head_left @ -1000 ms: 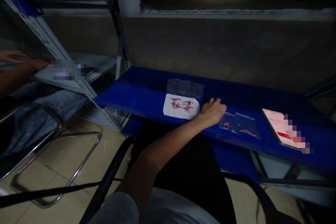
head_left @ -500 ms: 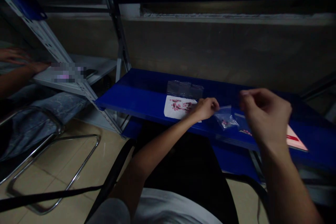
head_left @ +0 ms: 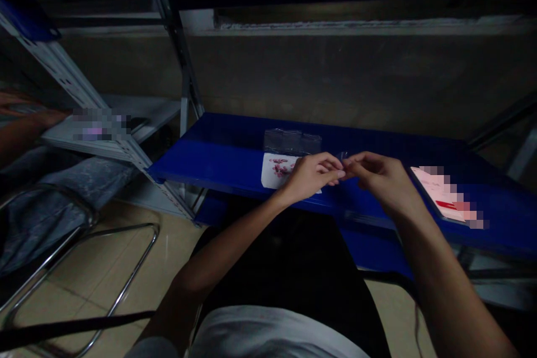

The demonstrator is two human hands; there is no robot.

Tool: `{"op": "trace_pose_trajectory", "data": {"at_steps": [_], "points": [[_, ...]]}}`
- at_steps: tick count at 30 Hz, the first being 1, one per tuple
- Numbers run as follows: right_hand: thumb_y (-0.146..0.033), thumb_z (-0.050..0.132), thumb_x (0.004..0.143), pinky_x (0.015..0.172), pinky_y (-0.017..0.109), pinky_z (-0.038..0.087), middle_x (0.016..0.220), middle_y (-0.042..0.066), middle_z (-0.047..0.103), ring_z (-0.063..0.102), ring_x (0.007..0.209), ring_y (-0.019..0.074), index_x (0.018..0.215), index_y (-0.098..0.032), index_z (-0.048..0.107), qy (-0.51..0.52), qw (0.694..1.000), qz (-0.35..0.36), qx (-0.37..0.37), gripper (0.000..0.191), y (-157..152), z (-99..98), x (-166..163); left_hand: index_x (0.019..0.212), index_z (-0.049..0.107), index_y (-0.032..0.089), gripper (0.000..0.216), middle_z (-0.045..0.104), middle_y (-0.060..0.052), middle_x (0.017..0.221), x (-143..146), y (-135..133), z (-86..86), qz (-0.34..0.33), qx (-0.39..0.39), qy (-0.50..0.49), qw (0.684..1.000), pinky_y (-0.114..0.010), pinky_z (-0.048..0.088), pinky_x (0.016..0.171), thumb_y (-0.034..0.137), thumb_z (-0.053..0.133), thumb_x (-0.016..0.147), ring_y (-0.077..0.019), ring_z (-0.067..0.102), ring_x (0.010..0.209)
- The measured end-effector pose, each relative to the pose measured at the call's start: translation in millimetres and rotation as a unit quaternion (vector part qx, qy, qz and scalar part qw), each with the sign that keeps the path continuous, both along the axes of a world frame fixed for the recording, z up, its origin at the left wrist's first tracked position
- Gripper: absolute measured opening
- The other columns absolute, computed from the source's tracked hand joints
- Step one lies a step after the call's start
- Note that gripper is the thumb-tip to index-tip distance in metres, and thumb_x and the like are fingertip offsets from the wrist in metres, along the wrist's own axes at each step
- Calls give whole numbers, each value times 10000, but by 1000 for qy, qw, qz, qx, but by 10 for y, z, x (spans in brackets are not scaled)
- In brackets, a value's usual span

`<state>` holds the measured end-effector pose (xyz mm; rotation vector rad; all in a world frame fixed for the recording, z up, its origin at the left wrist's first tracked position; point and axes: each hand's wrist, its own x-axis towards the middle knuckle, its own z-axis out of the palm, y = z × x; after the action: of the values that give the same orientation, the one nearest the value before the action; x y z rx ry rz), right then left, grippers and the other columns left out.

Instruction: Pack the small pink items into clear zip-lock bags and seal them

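Observation:
My left hand (head_left: 316, 172) and my right hand (head_left: 377, 173) meet over the front of the blue shelf, fingertips nearly touching. Both are closed in a pinch at a small clear zip bag (head_left: 343, 155); only a bit of it shows, and the fingers hide the rest. Beneath and left of my left hand lies a white sheet (head_left: 268, 178), partly covered by that hand. Pink tablets (head_left: 279, 170) and dark capsules are scattered on the sheet. Behind it lie clear plastic bags (head_left: 289, 141).
A device with a lit pinkish screen (head_left: 436, 190) lies right on the blue shelf (head_left: 210, 151). A metal upright (head_left: 92, 92) stands left. Beyond it, another person's arm (head_left: 33, 123) rests over a grey shelf (head_left: 155, 109), near a chrome-framed chair (head_left: 142, 257). Another blue shelf hangs overhead.
My right hand has come left and down to meet my left hand at the bag. The bag, earlier hanging in view with pink pieces inside, is now mostly hidden by my fingers.

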<state>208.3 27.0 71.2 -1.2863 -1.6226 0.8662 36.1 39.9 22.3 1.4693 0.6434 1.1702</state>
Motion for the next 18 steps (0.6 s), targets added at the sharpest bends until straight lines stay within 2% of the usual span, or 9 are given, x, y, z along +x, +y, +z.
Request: {"op": "trace_pose_trajectory", "data": {"at_steps": [5,10,13,18], "points": [[-455,830,695,507,247,449,726,59,715,639,646,180,775,-189,709,55,998,32,-23,303,-69,45,-105,992,657,167,162,702,-21,877,-162,-130,62,52,58,75,994,-235,553,726,244,721,865,-113,690,771],[-440,853,682,560,256,502,709,51,700,642,662,177,756,-183,717,93,994,50,-32,300,-84,-20,-187,1021,652,190,256,697,-8,853,-280,-217,158,94,95,146,980,-231,533,712,310,777,833,-117,678,767],[-442,855,695,596,268,533,749,51,709,638,684,175,772,-186,727,113,991,62,-30,296,-91,-64,-219,971,647,184,228,694,-10,852,-309,-247,195,127,111,163,972,-228,522,699,345,756,854,-117,673,764],[-444,848,719,623,277,553,769,46,703,632,707,175,798,-188,738,121,988,84,-33,290,-79,-117,-242,922,640,177,167,693,2,828,-311,-245,184,171,151,204,952,-240,513,738,273,753,846,-116,660,759]]}}
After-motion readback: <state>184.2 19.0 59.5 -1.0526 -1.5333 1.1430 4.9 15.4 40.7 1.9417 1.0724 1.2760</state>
